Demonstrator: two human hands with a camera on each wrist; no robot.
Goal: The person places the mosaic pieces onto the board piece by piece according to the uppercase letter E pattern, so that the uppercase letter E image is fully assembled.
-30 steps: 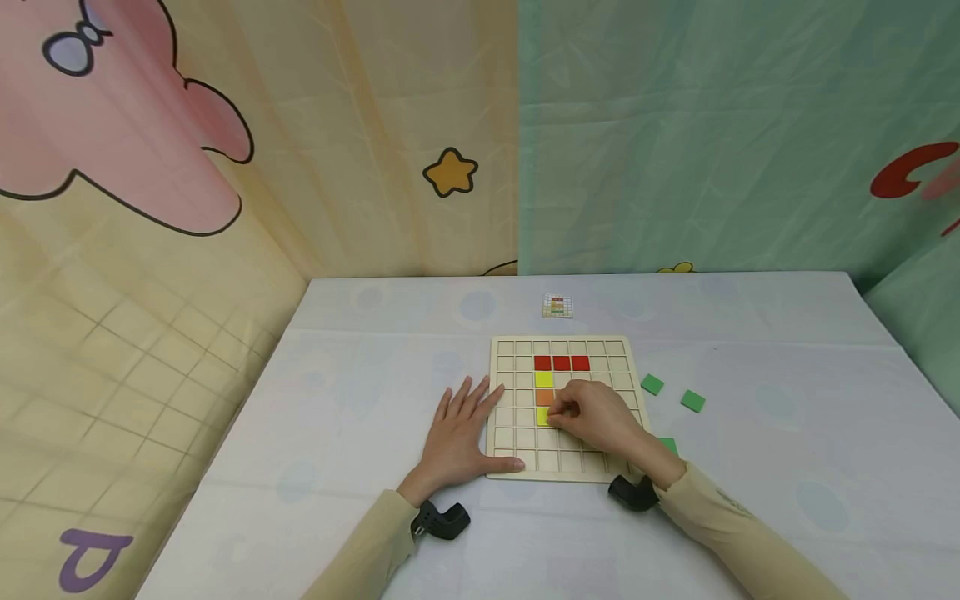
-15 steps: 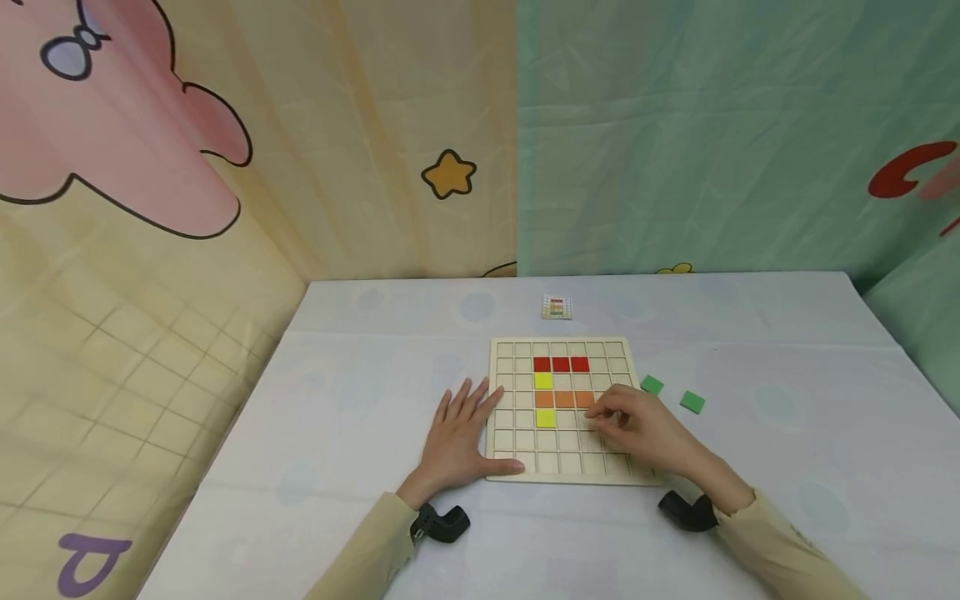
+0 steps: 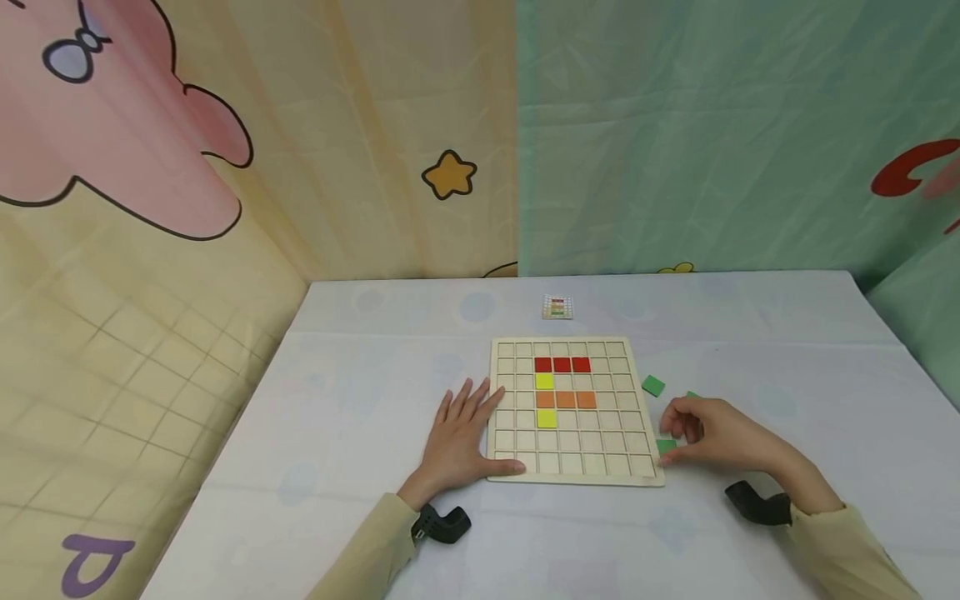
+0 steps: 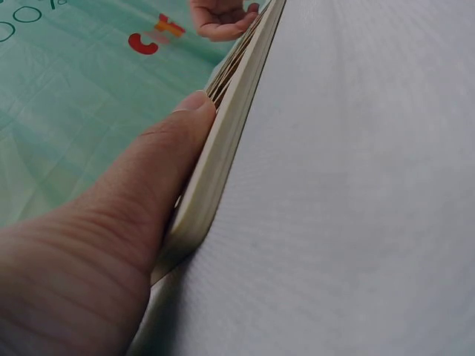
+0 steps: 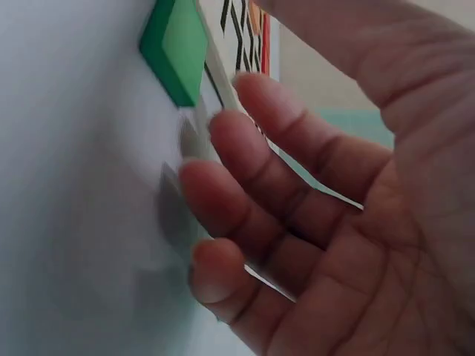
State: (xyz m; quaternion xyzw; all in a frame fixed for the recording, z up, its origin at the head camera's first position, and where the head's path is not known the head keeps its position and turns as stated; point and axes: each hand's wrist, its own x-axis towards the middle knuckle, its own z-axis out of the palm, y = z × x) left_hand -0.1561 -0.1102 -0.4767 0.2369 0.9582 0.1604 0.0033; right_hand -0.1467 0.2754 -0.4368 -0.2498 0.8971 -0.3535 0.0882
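Note:
My left hand (image 3: 453,442) is spread flat at the left side of a pale wooden grid board (image 3: 607,465), its thumb over the near-left corner and touching the rim in the left wrist view. Three red tiles (image 3: 562,365), three orange tiles (image 3: 566,400) and two yellow tiles (image 3: 547,418) lie in the grid cells. Off the board's right edge, my right hand (image 3: 723,435) hovers with thumb and fingers apart around a green tile (image 3: 666,447). The right wrist view shows that green tile (image 5: 182,55) beyond loosely bent fingers, nothing held between them.
Another green tile (image 3: 653,386) lies right of the board; a further green tile (image 3: 692,394) is partly hidden by the right hand. Behind the board lies a small pattern card (image 3: 557,307). Printed curtains stand behind the white-covered table (image 3: 360,367).
My right hand has moved right, from over the board to the green tiles, uncovering the orange row and the right-hand cells. My left hand has stayed in place.

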